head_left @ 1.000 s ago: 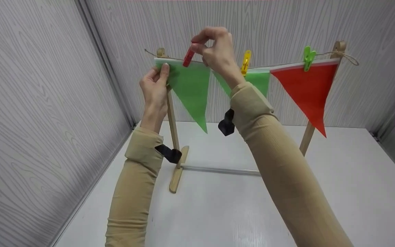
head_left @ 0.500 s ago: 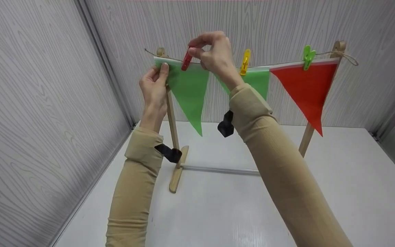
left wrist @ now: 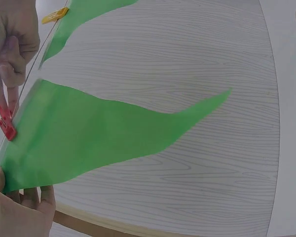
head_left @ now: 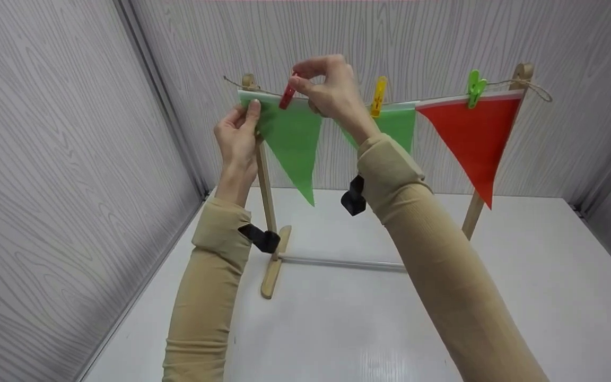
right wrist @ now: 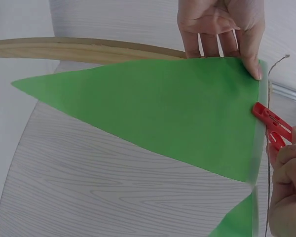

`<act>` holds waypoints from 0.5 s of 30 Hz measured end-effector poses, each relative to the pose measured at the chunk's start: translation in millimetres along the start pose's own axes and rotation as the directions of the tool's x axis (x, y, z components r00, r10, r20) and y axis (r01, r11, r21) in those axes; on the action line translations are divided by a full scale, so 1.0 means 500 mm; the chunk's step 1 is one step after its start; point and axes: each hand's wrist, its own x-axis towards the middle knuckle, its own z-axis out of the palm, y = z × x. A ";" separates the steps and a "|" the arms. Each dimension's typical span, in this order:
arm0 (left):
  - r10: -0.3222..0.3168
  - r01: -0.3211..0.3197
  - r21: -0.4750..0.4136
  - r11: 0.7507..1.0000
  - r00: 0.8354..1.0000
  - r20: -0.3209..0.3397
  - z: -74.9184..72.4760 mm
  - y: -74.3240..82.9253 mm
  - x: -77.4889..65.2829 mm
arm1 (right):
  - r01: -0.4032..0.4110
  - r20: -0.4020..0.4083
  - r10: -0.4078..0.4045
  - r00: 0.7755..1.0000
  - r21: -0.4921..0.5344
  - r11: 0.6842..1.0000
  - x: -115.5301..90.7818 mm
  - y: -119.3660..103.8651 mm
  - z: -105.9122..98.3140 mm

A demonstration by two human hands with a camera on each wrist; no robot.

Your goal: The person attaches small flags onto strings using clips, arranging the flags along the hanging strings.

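Observation:
My left hand (head_left: 236, 138) pinches the upper left corner of a green triangular pennant (head_left: 292, 140), thumb in front and fingers behind. Between thumb and finger, my right hand (head_left: 332, 87) pinches a red clothespin (head_left: 287, 95) at the pennant's top edge. In the right wrist view the clothespin (right wrist: 269, 121) has its tip over the pale top strip, with its handle ends at the fingers. The twine (right wrist: 269, 173) runs along that strip. In the left wrist view the pennant (left wrist: 103, 128) hangs with its point slightly bent.
Farther right along the line, a yellow clothespin (head_left: 378, 98) is on a second green pennant (head_left: 398, 124), partly behind my right wrist. A light green clothespin (head_left: 476, 89) holds a red pennant (head_left: 478, 140). Wooden posts (head_left: 265, 185) stand on the white table (head_left: 337, 323), joined by a low rod (head_left: 342, 263).
My right hand has come down slightly and a little left, bringing the red clothespin lower onto the pennant's top edge. The pennant's tip swings a little; my left hand stays at the corner.

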 end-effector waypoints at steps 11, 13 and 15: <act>-0.013 0.013 -0.057 0.998 1.000 0.007 -0.010 -0.002 -0.005 | 0.014 -0.008 -0.014 1.000 0.046 0.999 -0.003 0.012 -0.013; -0.005 0.006 -0.045 0.999 1.000 0.009 -0.015 -0.003 -0.007 | 0.012 -0.013 -0.011 1.000 0.056 0.998 -0.004 0.012 -0.016; 0.004 -0.004 -0.031 1.000 1.000 0.011 -0.020 -0.004 -0.009 | 0.010 -0.020 -0.009 1.000 0.066 0.998 -0.006 0.011 -0.018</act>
